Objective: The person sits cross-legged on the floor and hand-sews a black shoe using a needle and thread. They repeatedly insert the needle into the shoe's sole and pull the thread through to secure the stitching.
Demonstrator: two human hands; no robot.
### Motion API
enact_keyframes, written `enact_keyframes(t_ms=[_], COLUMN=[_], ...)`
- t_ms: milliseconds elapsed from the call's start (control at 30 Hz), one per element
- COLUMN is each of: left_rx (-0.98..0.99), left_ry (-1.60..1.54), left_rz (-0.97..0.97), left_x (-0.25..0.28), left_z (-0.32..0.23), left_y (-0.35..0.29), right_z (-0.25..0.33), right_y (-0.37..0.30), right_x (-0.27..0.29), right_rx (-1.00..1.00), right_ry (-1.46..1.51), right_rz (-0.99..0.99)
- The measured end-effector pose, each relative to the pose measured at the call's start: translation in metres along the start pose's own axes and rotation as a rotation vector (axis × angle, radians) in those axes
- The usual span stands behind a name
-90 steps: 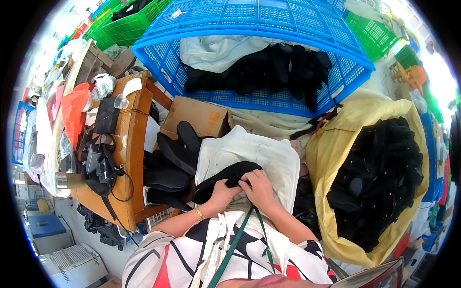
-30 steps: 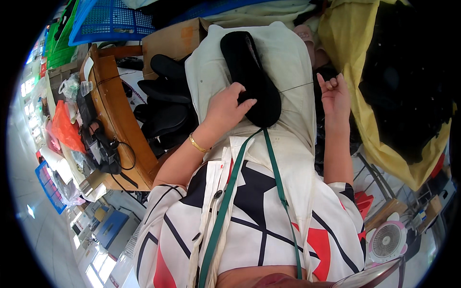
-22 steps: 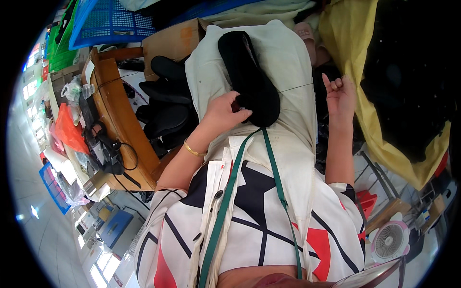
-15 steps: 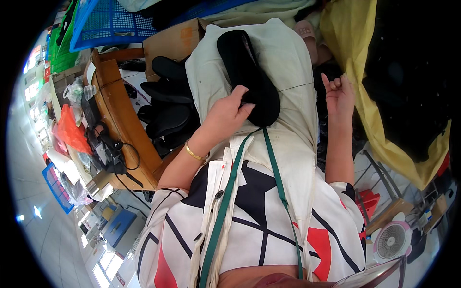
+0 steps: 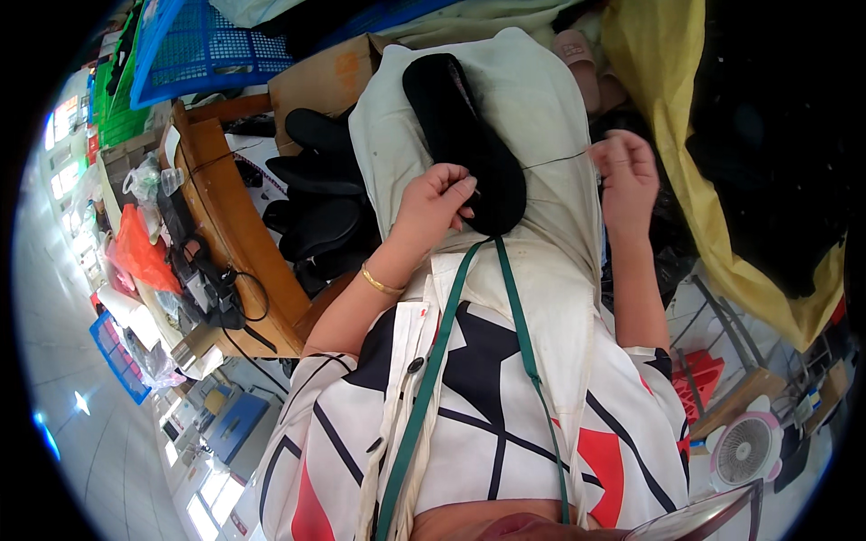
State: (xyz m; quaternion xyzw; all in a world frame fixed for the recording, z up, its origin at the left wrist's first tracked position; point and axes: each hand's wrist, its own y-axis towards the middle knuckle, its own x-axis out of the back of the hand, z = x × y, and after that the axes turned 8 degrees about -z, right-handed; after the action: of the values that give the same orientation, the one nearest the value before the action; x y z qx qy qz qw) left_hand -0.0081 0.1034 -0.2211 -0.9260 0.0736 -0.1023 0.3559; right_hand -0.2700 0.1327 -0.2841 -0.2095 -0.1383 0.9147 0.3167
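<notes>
A black cloth slipper (image 5: 469,144) lies lengthwise on the cream apron (image 5: 388,135) over my lap, its rounded end toward me. My left hand (image 5: 435,206) is closed at the slipper's lower left edge, thumb and fingers pinched on it. A tiny shiny spot shows by the fingertips, too small to name. From the slipper's right side a thin dark thread (image 5: 555,161) runs tautly to my right hand (image 5: 624,176). That hand is closed in a pinch on the thread, held off to the right of the apron.
Several black slippers (image 5: 320,225) are piled to the left, beside a wooden table frame (image 5: 225,216) and a cardboard box (image 5: 325,81). A blue plastic basket (image 5: 212,45) sits at the far left. Yellow sheeting (image 5: 663,99) hangs to the right; a fan (image 5: 747,448) stands at lower right.
My right hand has turned and closed, its raised finger now folded in. My left fingers have drawn together and shifted slightly at the slipper's edge. The slipper has barely moved.
</notes>
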Motion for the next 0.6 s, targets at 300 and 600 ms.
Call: enact_keyframes(t_ms=[300,600], left_rx=[0.246,0.278], left_ry=[-0.384,-0.521], left_rz=[0.091,0.075], left_x=[0.007,0.006], left_z=[0.008,0.013], left_y=[0.010,0.008], right_z=[-0.002,0.006], right_y=[-0.053,-0.060], right_x=[-0.061,-0.061], right_rx=[0.292,0.181], right_ry=[-0.695,-0.752], right_rz=[0.610,0.619])
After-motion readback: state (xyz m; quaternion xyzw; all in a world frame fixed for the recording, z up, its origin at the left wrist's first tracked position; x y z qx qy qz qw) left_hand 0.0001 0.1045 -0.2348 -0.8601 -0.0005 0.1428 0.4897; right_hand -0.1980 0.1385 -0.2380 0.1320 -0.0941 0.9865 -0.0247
